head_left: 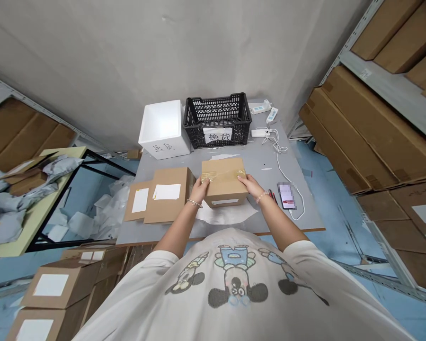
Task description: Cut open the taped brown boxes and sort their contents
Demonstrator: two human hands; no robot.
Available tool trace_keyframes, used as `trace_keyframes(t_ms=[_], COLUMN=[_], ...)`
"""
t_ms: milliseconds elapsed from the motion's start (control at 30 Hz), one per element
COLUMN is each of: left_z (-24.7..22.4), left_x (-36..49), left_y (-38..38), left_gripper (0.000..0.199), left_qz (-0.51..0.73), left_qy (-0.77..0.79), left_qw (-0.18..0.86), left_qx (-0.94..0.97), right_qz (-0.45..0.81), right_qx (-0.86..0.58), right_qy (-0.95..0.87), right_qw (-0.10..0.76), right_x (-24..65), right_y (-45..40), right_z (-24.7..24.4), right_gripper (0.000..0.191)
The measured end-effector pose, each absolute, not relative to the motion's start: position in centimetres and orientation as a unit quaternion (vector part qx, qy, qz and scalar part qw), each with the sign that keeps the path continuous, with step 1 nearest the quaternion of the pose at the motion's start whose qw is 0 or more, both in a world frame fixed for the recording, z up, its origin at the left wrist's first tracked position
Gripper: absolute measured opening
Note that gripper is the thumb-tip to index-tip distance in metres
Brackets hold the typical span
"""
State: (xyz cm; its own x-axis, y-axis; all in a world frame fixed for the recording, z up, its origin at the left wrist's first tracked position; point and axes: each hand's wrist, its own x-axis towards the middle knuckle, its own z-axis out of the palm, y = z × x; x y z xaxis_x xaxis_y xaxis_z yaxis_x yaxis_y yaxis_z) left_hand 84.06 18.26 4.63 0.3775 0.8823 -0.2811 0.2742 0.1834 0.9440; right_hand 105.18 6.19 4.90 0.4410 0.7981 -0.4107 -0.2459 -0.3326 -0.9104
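Observation:
A taped cardboard box (224, 182) is between my two hands at the front middle of the grey table (270, 170). My left hand (199, 190) grips its left side, thumb on the top edge. On the opposite side my right hand (252, 185) holds it the same way, thumb over the clear tape. A white label shows low on the side facing me. Beneath the box lies a white sheet of paper (230, 215). To the left stand a larger labelled cardboard box (166, 203) and a smaller one (137, 210).
At the back are a white foam box (170, 144) and a black plastic crate (218, 128) with a paper sign. Power strips (261, 133), a phone (287, 195) and a white cable (300, 192) lie on the right. Shelves of cartons (372, 123) flank the table.

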Motion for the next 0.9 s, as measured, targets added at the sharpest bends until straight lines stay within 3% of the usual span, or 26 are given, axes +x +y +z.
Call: trace_keyframes(t_ms=[167, 333, 467, 567, 633, 733, 800, 900], left_z=[5.9, 7.8, 7.4, 5.9, 4.6, 2.5, 0.9, -1.4], left_x=[82.9, 83.9, 86.5, 87.8, 87.6, 85.8, 84.0, 81.7], left_y=[18.0, 17.1, 15.0, 13.8, 13.9, 15.4, 16.6, 17.6], left_gripper=[0.043, 0.051, 0.052, 0.054, 0.053, 0.055, 0.067, 0.073], left_qz=[0.268, 0.298, 0.285, 0.272, 0.259, 0.236, 0.201, 0.147], left_qy=[0.488, 0.455, 0.391, 0.34, 0.33, 0.436, 0.548, 0.624], left_qw=[0.573, 0.466, 0.39, 0.395, 0.406, 0.386, 0.375, 0.443], left_qx=[0.602, 0.698, 0.783, 0.809, 0.812, 0.778, 0.72, 0.627], right_qz=[0.52, 0.574, 0.425, 0.306, 0.294, 0.338, 0.385, 0.435], right_qx=[-0.618, -0.583, -0.688, -0.772, -0.786, -0.77, -0.75, -0.724], right_qy=[-0.192, -0.169, -0.215, -0.255, -0.27, -0.249, -0.217, -0.187], right_qw=[0.557, 0.55, 0.548, 0.496, 0.473, 0.48, 0.492, 0.502], right_x=[104.8, 105.3, 107.9, 110.4, 111.6, 112.2, 112.2, 111.7], right_y=[5.9, 4.5, 3.2, 2.2, 1.4, 0.4, 0.0, -0.1], right_z=[3.8, 1.2, -0.9, -1.7, -1.9, -2.2, -2.3, -2.4], right_gripper=[0.04, 0.043, 0.049, 0.057, 0.051, 0.049, 0.053, 0.054])
